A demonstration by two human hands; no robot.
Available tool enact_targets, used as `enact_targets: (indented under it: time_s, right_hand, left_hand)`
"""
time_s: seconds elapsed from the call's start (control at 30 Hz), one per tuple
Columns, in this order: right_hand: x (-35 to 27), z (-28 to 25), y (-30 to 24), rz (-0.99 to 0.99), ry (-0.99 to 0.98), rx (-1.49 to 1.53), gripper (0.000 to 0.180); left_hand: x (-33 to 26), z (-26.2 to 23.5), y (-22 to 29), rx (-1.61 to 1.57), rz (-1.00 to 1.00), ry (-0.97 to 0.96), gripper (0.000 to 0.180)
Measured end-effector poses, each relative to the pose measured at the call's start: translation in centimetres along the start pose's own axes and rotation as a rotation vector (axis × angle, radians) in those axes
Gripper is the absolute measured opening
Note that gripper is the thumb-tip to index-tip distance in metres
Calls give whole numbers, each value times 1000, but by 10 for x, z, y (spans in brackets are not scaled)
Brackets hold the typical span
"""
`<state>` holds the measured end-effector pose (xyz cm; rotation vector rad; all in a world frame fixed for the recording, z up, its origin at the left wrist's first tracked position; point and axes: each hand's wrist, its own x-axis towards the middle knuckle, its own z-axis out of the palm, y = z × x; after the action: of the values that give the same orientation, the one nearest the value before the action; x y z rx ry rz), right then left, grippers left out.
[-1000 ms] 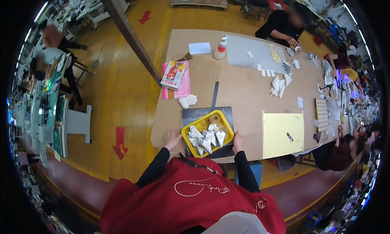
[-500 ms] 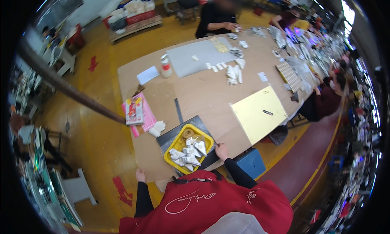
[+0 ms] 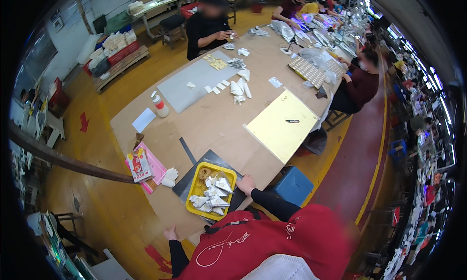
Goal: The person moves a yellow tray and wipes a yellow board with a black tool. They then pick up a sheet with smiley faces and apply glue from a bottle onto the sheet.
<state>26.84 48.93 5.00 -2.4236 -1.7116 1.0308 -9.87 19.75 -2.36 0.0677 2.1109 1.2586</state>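
Note:
A yellow plastic basket (image 3: 190, 205) stands on a black board (image 3: 182, 187) at the table's near edge. In it lie several white, pointed, folded paper-like bundles (image 3: 215, 201) and a tan coil (image 3: 205, 174). My right hand (image 3: 246, 183) rests at the board's right corner, just right of the basket. Its fingers are curled in, and what they hold, if anything, is hidden. Over at the table's front-left edge is my left hand (image 3: 170, 233), with fingers apart and nothing in it.
Left of the board lie a red-and-white box (image 3: 140, 166), a pink packet (image 3: 154, 164) and a crumpled white cloth (image 3: 170, 177). Farther off are a pump bottle (image 3: 160, 106), a yellow sheet (image 3: 278, 130) with a pen, and two co-workers. A blue bin (image 3: 293, 186) stands beside my right arm.
The view has swung, so the table sits farther left in it. My right hand stays at the board's corner. My left hand remains by the table edge, its fingers now more spread.

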Motion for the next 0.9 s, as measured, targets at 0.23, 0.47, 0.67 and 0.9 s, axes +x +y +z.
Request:
enact_targets:
  time_s: [0.23,0.47,0.67,0.9]
  right_hand:
    - [-17,-7,-3,50,-106,33,55]
    - [-9,-13,47,-121,-262,155,56]
    - [-34,5,72,-55,-88,155,72]
    - [-59,13,64,0,-102,-70,96]
  left_hand:
    - [9,-10,6,119,5,86,81]
    - [17,-24,0,27,13,-24,84]
    - [20,-13,-17,16,183,-7,73]
    - [13,-20,-19,428,89,157,87]
